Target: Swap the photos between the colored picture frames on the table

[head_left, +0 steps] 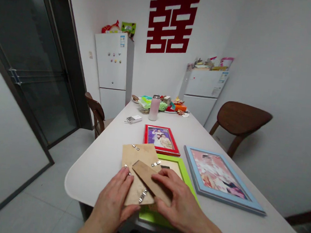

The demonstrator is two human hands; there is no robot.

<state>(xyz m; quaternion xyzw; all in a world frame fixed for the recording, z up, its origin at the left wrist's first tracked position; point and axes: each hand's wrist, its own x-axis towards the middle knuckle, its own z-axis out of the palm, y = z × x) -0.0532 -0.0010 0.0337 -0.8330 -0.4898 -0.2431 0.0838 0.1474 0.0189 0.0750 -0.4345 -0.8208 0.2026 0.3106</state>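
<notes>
A brown fibreboard backing panel [137,160] with small metal clips and a fold-out stand strip lies partly over a lime-green picture frame [187,172] at the table's near edge. My left hand [114,198] grips the panel's near left corner, thumb under its edge and fingers on top. My right hand [179,199] lies flat with fingers stretched over the stand strip and the green frame. A red frame [161,139] with a photo lies just behind. A larger light-blue frame [221,177] with a photo lies to the right.
The white table [98,169] has a rounded near left corner. At its far end stand a pink bottle [154,108], a small white device [133,119] and a heap of snacks [167,105]. Wooden chairs [240,121] stand on both sides; two white fridges stand behind.
</notes>
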